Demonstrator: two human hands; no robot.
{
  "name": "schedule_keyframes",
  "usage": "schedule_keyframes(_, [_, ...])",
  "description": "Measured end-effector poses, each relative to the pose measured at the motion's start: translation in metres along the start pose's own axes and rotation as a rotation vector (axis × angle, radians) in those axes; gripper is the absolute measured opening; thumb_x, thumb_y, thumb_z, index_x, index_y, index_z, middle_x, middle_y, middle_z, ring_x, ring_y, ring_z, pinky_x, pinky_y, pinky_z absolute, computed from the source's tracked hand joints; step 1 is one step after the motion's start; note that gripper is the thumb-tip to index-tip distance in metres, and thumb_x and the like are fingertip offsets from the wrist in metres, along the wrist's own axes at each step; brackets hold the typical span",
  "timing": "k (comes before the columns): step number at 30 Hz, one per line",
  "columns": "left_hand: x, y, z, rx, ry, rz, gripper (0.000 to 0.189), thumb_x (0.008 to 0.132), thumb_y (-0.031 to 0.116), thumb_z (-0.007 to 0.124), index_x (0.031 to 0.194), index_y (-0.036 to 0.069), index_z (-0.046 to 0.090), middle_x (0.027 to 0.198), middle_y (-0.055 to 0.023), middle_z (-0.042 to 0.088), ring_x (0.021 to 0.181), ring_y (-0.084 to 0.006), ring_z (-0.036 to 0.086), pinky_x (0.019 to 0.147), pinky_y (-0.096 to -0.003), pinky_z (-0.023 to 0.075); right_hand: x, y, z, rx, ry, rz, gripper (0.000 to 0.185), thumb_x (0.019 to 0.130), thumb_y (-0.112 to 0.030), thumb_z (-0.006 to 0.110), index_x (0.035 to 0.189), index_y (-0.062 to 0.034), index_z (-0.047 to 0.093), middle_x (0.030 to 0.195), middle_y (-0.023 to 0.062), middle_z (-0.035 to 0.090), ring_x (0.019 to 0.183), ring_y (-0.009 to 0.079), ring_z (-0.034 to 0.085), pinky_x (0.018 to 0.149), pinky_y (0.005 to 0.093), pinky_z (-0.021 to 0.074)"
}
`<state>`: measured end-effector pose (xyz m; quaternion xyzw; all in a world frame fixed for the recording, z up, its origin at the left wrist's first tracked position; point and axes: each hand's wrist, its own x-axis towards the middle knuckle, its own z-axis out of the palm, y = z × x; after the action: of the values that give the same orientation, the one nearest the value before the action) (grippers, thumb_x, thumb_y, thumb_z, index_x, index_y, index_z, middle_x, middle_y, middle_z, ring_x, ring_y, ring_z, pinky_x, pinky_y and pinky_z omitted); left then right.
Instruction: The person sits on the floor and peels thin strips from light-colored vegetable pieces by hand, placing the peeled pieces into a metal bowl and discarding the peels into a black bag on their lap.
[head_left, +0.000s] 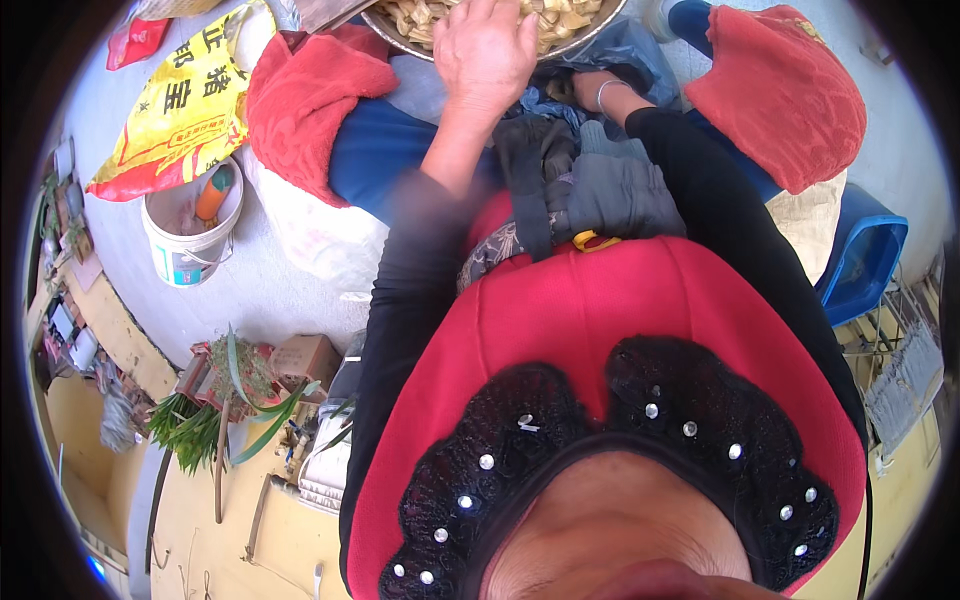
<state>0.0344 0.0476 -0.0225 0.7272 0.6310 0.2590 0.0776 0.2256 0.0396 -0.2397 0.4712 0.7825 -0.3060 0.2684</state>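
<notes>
A round metal basin (592, 36) of pale yellow-brown cut pieces (564, 16) stands at the top edge, partly out of view. My left hand (484, 56) lies palm down over its near rim and the pieces; the fingertips are not clearly seen. Lower and to the right, my right hand (594, 90), with a bracelet at the wrist, reaches into a blue plastic bag (626, 56) between my legs. Its fingers are hidden, and what they hold cannot be told. Red towels cover my left knee (315, 105) and right knee (784, 97).
A yellow printed sack (187, 105) lies at the left, above a white bucket (187, 244) holding an orange and green object. A blue plastic tub (862, 255) stands at the right. Behind me at the lower left are a cardboard box (304, 364) and green leafy plants (191, 427).
</notes>
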Motion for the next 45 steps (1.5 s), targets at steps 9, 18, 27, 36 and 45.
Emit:
schedule_keyframes(9, [0.002, 0.004, 0.004, 0.026, 0.077, 0.007, 0.02, 0.078, 0.02, 0.067, 0.091, 0.006, 0.065, 0.106, -0.0095, 0.062, 0.094, -0.0291, 0.058, 0.082, -0.0413, 0.0438, 0.024, -0.002, 0.024, 0.167, -0.057, 0.275, 0.045, 0.096, -0.029, 0.037, 0.134, -0.0096, 0.052, 0.138, 0.0148, 0.051, 0.126, 0.0297, 0.049, 0.104, 0.0356, 0.038])
schedule_keyframes(18, [0.008, 0.006, 0.007, -0.023, 0.144, 0.042, 0.022, 0.076, 0.022, 0.067, 0.09, 0.005, 0.064, 0.104, -0.009, 0.062, 0.093, -0.0285, 0.058, 0.081, -0.0405, 0.045, 0.081, 0.019, 0.076, 0.483, -0.088, 0.147, 0.042, 0.092, -0.033, 0.05, 0.127, -0.0116, 0.059, 0.136, 0.0103, 0.054, 0.127, 0.0276, 0.048, 0.105, 0.0374, 0.0377])
schedule_keyframes(27, [-0.001, -0.003, 0.003, -0.107, 0.219, 0.07, 0.018, 0.079, 0.019, 0.065, 0.092, 0.006, 0.063, 0.094, -0.009, 0.063, 0.088, -0.0297, 0.058, 0.078, -0.041, 0.0453, -0.093, -0.045, -0.076, 0.712, 0.034, -0.128, 0.027, 0.087, -0.027, 0.062, 0.097, -0.0021, 0.066, 0.092, 0.0194, 0.068, 0.085, 0.0375, 0.064, 0.076, 0.0428, 0.0484])
schedule_keyframes(36, [-0.035, 0.055, -0.043, -0.995, -0.156, -0.005, 0.023, 0.094, 0.02, 0.058, 0.098, -0.001, 0.066, 0.088, -0.0106, 0.067, 0.082, -0.0203, 0.064, 0.074, -0.0293, 0.0497, -0.23, -0.062, -0.194, 1.089, 0.25, -0.429, 0.017, 0.093, -0.017, 0.061, 0.089, -0.0006, 0.064, 0.068, -0.0033, 0.053, 0.062, 0.0042, 0.047, 0.056, 0.0208, 0.0396])
schedule_keyframes(45, [-0.059, -0.013, -0.116, -1.176, -0.175, -0.417, 0.026, 0.096, 0.024, 0.059, 0.091, 0.0, 0.067, 0.071, 0.0019, 0.06, 0.058, -0.0024, 0.048, 0.052, -0.0176, 0.0362, -0.291, -0.018, -0.234, 0.691, 0.369, -0.369, 0.017, 0.089, -0.018, 0.067, 0.091, -0.0019, 0.065, 0.072, -0.0032, 0.051, 0.068, 0.004, 0.045, 0.058, 0.021, 0.0374])
